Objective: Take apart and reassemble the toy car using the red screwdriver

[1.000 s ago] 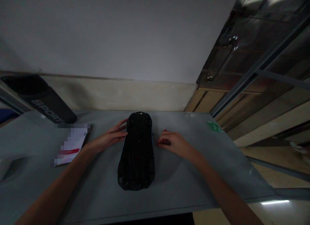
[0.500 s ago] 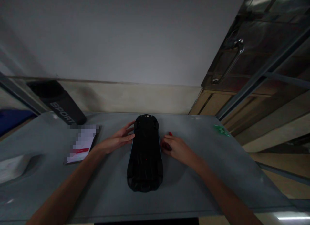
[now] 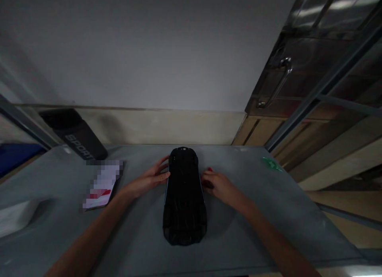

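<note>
A black toy car (image 3: 184,193) lies upside down on the grey tabletop (image 3: 137,237), dark underside up, with thin blue strips of its body along the sides. My left hand (image 3: 153,177) holds the car's left side near the far end, thumb on the edge and fingers alongside. At the car's right side is my right hand (image 3: 219,184), its fingers curled in. A small red piece (image 3: 210,169) pokes out above those fingers; most of it is hidden, so its kind does not show.
Left of the car lies a phone (image 3: 103,187) with its screen lit. Behind it stands a black bottle (image 3: 79,136) lettered SPORT. A white object (image 3: 18,217) sits at the left edge, a green wrapper (image 3: 272,164) at the far right. Metal frame bars (image 3: 316,100) flank the table.
The whole view has shifted slightly as the camera moved, so the car and hands appear a little lower and further right. Both hands keep their places at the car.
</note>
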### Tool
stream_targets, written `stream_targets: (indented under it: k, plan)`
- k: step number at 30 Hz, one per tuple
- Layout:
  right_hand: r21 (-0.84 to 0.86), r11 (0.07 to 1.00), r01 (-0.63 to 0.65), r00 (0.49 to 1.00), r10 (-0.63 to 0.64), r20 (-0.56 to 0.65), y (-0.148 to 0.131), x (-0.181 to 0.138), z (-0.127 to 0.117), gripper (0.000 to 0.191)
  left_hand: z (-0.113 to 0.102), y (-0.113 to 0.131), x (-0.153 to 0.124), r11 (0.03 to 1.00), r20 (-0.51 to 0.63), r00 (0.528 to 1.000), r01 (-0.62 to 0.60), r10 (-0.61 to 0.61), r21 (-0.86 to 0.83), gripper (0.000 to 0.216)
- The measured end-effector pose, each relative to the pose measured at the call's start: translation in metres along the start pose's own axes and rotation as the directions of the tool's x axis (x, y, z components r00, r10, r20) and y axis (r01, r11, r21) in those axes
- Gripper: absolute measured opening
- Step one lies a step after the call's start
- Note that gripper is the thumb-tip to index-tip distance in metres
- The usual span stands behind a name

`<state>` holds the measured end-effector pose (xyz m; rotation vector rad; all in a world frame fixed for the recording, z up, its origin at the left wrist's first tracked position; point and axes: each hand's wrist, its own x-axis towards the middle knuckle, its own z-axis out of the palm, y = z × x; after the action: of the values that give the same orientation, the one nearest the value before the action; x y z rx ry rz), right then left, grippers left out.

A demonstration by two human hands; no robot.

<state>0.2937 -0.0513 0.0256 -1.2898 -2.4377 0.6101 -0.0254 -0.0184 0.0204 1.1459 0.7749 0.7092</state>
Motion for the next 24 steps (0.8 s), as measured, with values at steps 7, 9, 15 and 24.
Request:
stream_targets:
  k: [7,9,15,24]
  plan:
    - [-0.011,1.000,-0.012,1.000,0.012,-0.029,0.003,0.002,0.004,0.013,-0.001,-0.001,0.001,0.999,0.003,1.000,-0.001,0.001,0.038,0.087]
    - [0.096,0.995,-0.004,0.997,0.011,-0.078,0.004,0.002,0.001,0.010,-0.001,-0.001,0.000,0.999,0.016,1.000,0.001,-0.002,0.050,0.086]
    - [0.475,0.880,0.007,0.990,0.061,-0.128,-0.008,0.001,-0.013,0.021,-0.001,0.001,-0.002,0.998,0.028,1.000,-0.009,0.007,0.064,0.086]
    - [0.573,0.819,-0.008,0.993,0.074,-0.091,-0.017,0.001,-0.009,0.025,-0.003,-0.002,-0.001,0.996,0.043,0.999,-0.019,0.015,0.091,0.083]
